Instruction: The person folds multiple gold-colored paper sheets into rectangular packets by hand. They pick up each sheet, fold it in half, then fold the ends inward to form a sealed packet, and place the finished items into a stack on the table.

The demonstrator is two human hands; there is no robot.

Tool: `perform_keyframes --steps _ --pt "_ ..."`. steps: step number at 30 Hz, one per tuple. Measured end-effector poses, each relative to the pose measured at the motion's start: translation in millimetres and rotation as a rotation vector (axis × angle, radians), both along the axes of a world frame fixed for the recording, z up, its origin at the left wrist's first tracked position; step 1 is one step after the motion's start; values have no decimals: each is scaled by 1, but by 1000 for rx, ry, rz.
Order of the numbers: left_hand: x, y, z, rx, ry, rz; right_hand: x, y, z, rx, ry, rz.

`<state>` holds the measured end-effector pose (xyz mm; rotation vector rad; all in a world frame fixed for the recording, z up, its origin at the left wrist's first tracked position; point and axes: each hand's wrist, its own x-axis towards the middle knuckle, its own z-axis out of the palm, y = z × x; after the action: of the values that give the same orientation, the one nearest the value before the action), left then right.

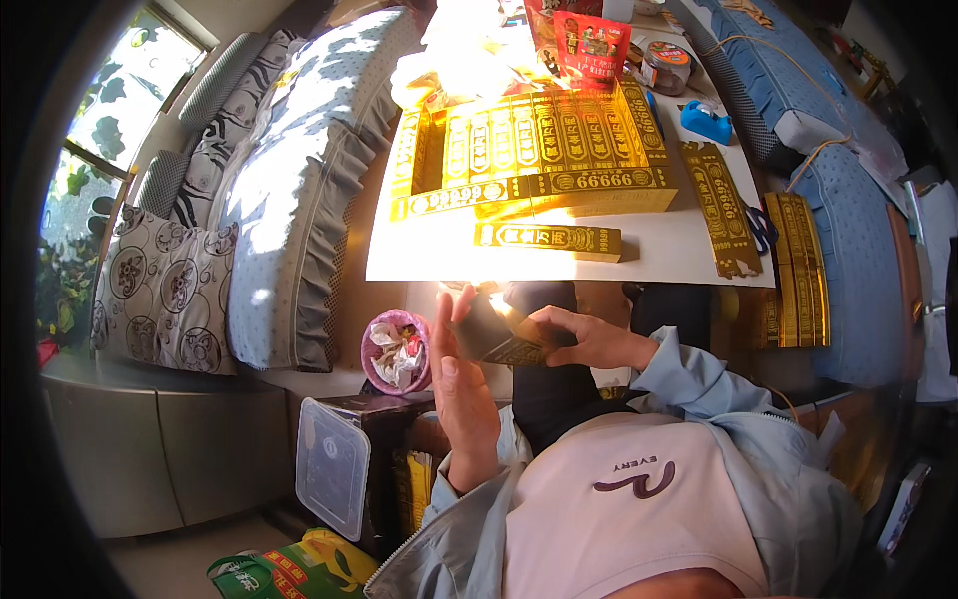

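Note:
A folded gold paperboard piece, partly blurred by motion, is held up over my lap just below the table's front edge. My right hand grips its right end between thumb and fingers. Beside its left end is my left hand, flat with fingers stretched upward; whether it touches the piece I cannot tell. On the white table lies a single long gold paper box. Behind it, a larger gold tray holds a row of similar printed gold boxes. Strong sunlight washes out part of the table.
A flat gold sheet, scissors and a blue tape dispenser lie on the table's right. Stacked gold sheets rest beside the blue sofa. A pink waste bin and a plastic lid are at my left.

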<state>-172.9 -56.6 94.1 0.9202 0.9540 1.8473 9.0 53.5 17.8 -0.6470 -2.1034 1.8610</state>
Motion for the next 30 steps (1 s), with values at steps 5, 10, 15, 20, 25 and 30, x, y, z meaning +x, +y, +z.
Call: perform_keyframes --steps 5,10,15,20,25,30 --pt "7 -2 -4 -190 -51 -139 2 -9 -27 156 52 -50" --pt "14 -2 -9 -190 18 -173 7 -13 -15 358 68 -104" --pt "22 4 -18 -98 95 -78 7 -20 36 537 360 -209" --pt "30 4 -24 38 222 -15 9 -29 67 336 294 -261" --pt "31 1 -27 35 403 39 6 -40 59 -25 351 -332" --pt "30 -3 -21 49 705 194 13 -32 75 -282 428 -213"
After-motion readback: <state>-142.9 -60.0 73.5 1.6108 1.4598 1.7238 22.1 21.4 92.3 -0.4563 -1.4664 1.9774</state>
